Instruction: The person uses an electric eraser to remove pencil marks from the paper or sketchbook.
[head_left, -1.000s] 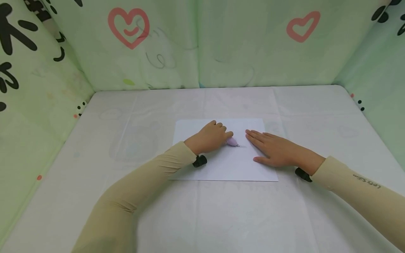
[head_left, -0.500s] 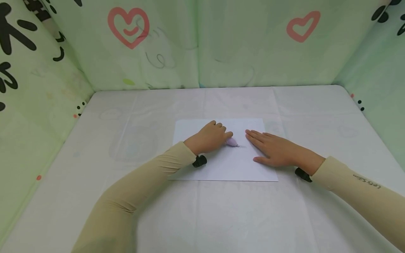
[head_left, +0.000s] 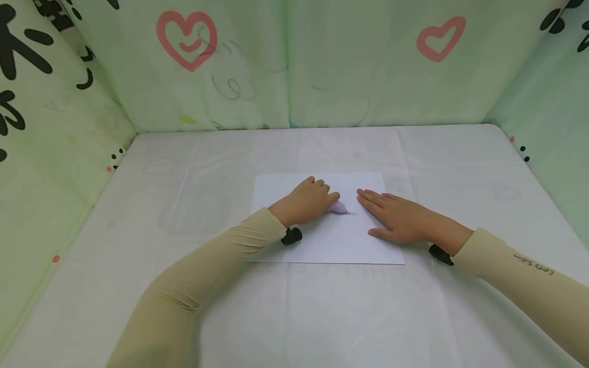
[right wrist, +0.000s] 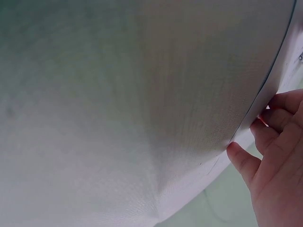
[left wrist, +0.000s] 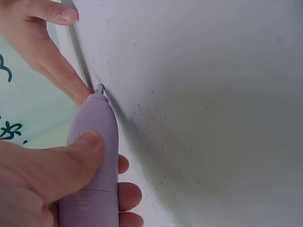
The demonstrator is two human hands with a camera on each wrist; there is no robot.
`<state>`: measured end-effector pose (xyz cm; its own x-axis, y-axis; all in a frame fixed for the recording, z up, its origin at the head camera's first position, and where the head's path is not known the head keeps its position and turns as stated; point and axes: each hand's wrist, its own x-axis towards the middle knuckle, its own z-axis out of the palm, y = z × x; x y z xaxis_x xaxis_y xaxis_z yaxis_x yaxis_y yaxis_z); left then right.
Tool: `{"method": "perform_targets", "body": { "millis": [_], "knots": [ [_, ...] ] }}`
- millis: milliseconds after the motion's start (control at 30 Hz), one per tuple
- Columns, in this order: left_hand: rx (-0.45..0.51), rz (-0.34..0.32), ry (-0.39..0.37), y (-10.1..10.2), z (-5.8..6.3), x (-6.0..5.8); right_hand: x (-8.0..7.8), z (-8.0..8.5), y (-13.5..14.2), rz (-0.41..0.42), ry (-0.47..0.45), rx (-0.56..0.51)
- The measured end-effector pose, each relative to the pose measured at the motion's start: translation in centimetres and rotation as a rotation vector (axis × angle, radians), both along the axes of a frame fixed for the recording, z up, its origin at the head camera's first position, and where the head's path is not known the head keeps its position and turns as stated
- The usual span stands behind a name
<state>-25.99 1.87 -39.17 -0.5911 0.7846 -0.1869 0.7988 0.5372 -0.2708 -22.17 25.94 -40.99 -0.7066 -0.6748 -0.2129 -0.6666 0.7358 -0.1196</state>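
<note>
My left hand grips a lilac electric eraser, its thumb along one side and its fingers curled round the other. In the left wrist view the eraser's body tapers to a narrow grey tip, right at the surface of a white sheet of paper. A faint grey mark lies on the paper just beyond the tip. Small dark crumbs dot the sheet in that view. Flat on the paper's right part rests my right hand, fingers extended and thumb apart.
A white cloth covers the table under the paper. Light green curtains with printed hearts and black shapes hang at the back and both sides. Black wrist cameras sit under both wrists.
The left hand and the eraser have shifted very slightly to the right and toward the near edge. The right hand and the paper stay in place.
</note>
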Motion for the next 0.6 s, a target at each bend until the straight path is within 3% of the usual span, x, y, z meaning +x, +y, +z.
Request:
{"method": "perform_targets", "body": {
  "millis": [333, 600],
  "knots": [
    [-0.027, 0.032, 0.024, -0.09, -0.1, 0.25, -0.02, 0.05, 0.01, 0.008, 0.007, 0.004],
    [0.016, 0.04, 0.034, -0.29, -0.66, 0.61, 0.03, 0.05, -0.03, 0.001, -0.003, 0.005]
  ]
}}
